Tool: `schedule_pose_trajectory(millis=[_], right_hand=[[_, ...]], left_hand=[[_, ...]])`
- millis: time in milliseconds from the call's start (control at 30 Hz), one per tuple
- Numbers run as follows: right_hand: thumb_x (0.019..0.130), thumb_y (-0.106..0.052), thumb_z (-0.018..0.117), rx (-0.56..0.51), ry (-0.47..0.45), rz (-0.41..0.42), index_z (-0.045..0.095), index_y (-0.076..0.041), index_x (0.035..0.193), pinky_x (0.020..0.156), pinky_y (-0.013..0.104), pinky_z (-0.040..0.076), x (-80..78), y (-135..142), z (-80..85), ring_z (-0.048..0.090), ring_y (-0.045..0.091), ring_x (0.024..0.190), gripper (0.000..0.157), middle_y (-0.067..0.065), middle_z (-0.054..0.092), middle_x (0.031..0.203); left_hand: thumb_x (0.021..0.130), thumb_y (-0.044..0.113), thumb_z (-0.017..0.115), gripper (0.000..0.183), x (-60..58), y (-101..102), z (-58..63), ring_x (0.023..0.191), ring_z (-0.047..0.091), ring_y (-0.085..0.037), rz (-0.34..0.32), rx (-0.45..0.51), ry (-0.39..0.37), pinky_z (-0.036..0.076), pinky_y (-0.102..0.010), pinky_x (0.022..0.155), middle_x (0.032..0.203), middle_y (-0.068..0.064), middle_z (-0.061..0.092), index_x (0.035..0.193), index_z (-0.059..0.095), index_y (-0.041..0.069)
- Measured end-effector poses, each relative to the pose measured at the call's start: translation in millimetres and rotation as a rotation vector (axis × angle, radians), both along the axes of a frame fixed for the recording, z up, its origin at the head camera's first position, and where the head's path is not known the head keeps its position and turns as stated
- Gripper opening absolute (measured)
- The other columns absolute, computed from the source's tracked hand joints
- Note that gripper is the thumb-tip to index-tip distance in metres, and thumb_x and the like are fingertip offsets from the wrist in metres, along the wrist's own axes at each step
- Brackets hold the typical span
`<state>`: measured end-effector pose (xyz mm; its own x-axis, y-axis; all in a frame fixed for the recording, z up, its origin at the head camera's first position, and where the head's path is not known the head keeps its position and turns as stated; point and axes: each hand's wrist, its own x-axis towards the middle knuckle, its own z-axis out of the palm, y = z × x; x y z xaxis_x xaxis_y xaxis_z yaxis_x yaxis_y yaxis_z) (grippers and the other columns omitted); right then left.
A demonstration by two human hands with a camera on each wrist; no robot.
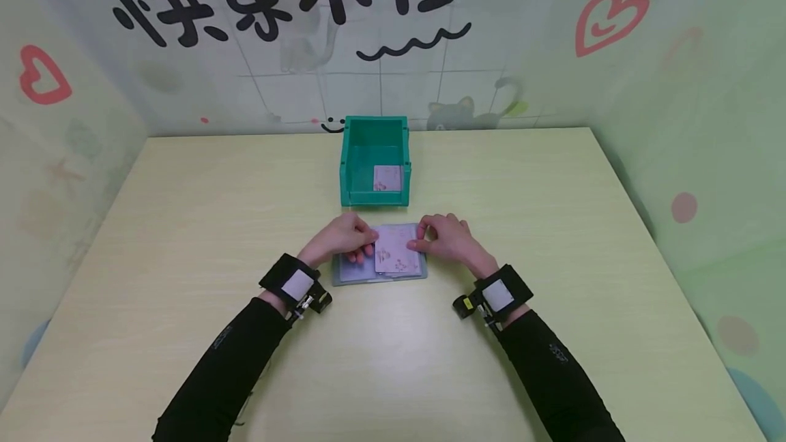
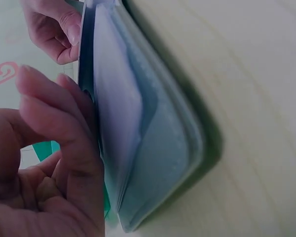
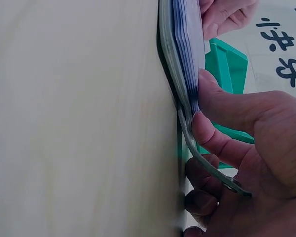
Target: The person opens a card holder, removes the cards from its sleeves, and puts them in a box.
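Note:
A card holder (image 1: 351, 274) with a pale grey-green cover and stacked lilac sleeves (image 3: 185, 44) lies open on the table. Over its right half is a pink patterned card (image 1: 396, 254). My left hand (image 1: 345, 236) pinches the card's upper left edge between thumb and finger, the other fingers curled beneath. At the right side, my right hand (image 1: 451, 241) has its thumb on the sleeves and its index finger against their edge, pinching them. A thin strap with a snap (image 3: 209, 168) sticks out from the holder across the right palm.
Just beyond the hands stands a green bin (image 1: 374, 199) with a pink card (image 1: 387, 179) inside. The light wood table (image 1: 245, 176) meets a printed back wall (image 1: 344, 97) behind the bin, with side walls left and right.

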<state>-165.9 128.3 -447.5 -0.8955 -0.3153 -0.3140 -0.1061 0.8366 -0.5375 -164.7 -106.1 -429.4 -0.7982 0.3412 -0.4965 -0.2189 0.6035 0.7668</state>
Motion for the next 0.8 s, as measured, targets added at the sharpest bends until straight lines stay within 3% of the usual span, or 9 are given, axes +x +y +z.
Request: schedule_pose_trajectory(millis=[233,567,700,800], right_hand=[[0.092,-0.039,0.072,-0.007,-0.002,0.003,0.061,-0.014,0.093,0.087,0.042,0.028,-0.7,1,0.3,0.044,0.024,0.094,0.027,0.003,0.051,0.081],[0.092,-0.038,0.073,-0.014,0.005,0.004,0.061,-0.014,0.092,0.087,0.042,0.028,0.1,1,-0.9,0.044,0.024,0.094,0.027,0.003,0.05,0.08],[0.091,-0.038,0.073,-0.012,0.011,0.009,0.061,-0.013,0.092,0.085,0.041,0.028,0.2,2,0.1,0.044,0.024,0.093,0.028,0.003,0.05,0.08],[0.091,-0.039,0.073,-0.01,0.013,0.009,0.061,-0.014,0.093,0.085,0.041,0.027,0.0,2,0.0,0.044,0.024,0.092,0.028,0.003,0.05,0.08]], left_hand=[[0.097,0.031,0.067,0.031,4.9,4,-0.8,0.046,0.055,-0.01,0.022,-0.023,0.019,0.044,-0.019,0.048,0.06,0.001,0.06,0.082,0.07,0.004],[0.099,0.023,0.064,0.027,4.8,-7,3.4,0.053,0.062,-0.009,0.013,-0.024,0.014,0.049,-0.018,0.053,0.065,-0.001,0.064,0.083,0.066,0.002],[0.101,0.019,0.061,0.022,3.2,-10,2.6,0.059,0.063,-0.01,0.034,-0.013,0.006,0.049,-0.018,0.055,0.078,-0.006,0.067,0.092,0.064,-0.001],[0.102,0.015,0.059,0.023,3.4,-14,2.9,0.065,0.065,-0.011,0.049,0.027,-0.011,0.051,-0.018,0.058,0.092,-0.015,0.071,0.11,0.063,-0.006]])
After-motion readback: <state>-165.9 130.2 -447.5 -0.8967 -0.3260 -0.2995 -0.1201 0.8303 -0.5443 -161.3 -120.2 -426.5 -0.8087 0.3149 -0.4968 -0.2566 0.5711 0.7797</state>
